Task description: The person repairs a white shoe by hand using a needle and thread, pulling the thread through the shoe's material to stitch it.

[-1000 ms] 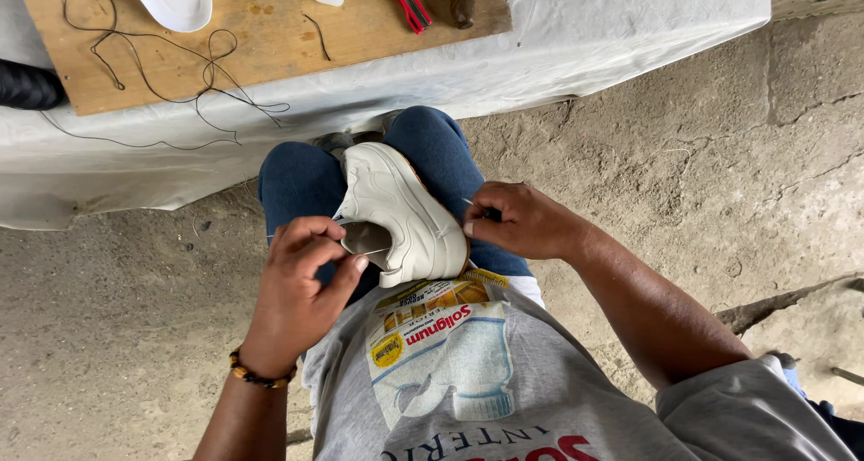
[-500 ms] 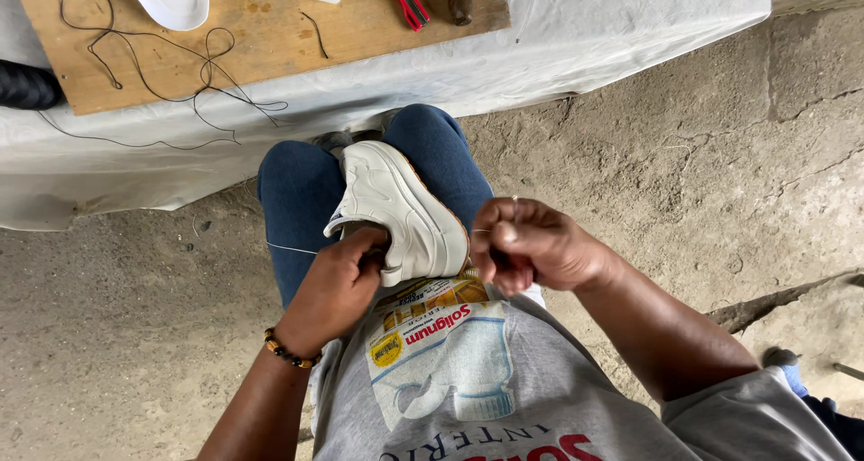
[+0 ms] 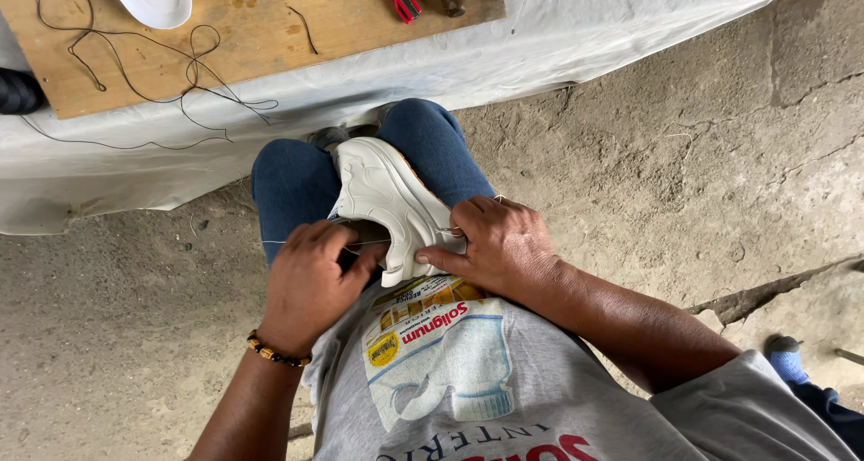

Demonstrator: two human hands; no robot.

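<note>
A white rubber-soled shoe (image 3: 387,200) lies between both hands, on blue denim jeans (image 3: 292,187); brown wooden board (image 3: 252,29) beyond.

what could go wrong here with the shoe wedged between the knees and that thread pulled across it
1. The white shoe is only gripped between the knees, sole up; a hard tug might twist it loose.
2. The thin thread runs taut out past the left hand; it could bite into fingers or snap.
3. The right hand presses at the sole's edge, so any needle pushed through, none is visible, might prick it.
</note>
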